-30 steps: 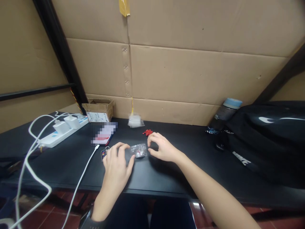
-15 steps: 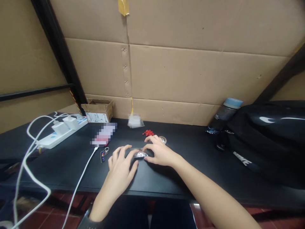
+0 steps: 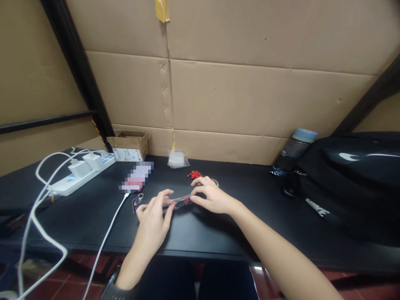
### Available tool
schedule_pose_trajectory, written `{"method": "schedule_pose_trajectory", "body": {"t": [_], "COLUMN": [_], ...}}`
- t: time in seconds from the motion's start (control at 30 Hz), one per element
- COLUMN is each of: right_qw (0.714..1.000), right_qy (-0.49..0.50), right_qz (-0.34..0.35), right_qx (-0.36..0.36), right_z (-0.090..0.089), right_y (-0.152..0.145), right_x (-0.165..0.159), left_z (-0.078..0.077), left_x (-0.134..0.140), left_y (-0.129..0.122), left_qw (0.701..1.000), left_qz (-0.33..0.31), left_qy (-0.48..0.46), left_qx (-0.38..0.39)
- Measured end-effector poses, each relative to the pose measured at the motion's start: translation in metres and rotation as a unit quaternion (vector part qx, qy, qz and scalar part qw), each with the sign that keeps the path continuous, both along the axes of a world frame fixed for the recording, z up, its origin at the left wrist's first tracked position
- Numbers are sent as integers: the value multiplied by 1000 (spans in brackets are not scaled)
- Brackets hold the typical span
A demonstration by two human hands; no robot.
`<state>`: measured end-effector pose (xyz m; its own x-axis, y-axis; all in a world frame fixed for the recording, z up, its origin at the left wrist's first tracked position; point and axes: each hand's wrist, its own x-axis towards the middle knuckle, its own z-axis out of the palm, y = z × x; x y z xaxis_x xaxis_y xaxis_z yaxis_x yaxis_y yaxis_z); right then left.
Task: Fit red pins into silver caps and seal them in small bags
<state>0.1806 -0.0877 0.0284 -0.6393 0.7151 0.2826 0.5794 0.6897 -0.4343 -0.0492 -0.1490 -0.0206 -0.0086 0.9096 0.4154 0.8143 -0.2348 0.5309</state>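
The landmark is the bunched red cord (image 3: 194,174) on the black counter (image 3: 212,237). The clear packet (image 3: 181,198), with a bit of red showing at it, is on the person's side of the cord, slanted nearly edge-on between the two hands. The left hand (image 3: 153,217), nearer the person and to the left of the cord, has its thumb and forefinger nearly closed together on the packet's left end; its other fingers are loosely curled. The right hand (image 3: 213,197), just in front of the cord and slightly right, pinches the packet's right end, thumb below and fingers bent above. A ring-shaped roll (image 3: 215,182), partly hidden by that hand, lies right of the cord. Left of the cord are a small keyring (image 3: 136,203) and, farther off, a white power strip (image 3: 64,187). Clear bags (image 3: 177,159) lie beyond the cord, to its left; a blue-lidded bottle (image 3: 290,151) stands well to its right.
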Motion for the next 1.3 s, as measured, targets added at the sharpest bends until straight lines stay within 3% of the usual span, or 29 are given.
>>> {"method": "schedule_pose_trajectory", "body": {"t": [0.2, 0.83, 1.13, 1.3], "right_qw": [1000, 999, 998, 995], "right_qy": [-1, 29, 53, 87], "right_qz": [-2, 14, 20, 28], "right_qx": [27, -21, -31, -46], "right_z": [-5, -14, -11, -8], "right_y": [4, 7, 6, 4], "right_x": [1, -6, -4, -4], "left_z": [0, 5, 3, -1], "left_x": [-1, -2, -4, -10], "left_y": [1, 2, 4, 7], "left_qw": [1000, 990, 991, 979], "left_qz": [7, -50, -47, -63], "left_qy": [-27, -130, -112, -190], "left_qx": [-13, -34, -45, -34]}}
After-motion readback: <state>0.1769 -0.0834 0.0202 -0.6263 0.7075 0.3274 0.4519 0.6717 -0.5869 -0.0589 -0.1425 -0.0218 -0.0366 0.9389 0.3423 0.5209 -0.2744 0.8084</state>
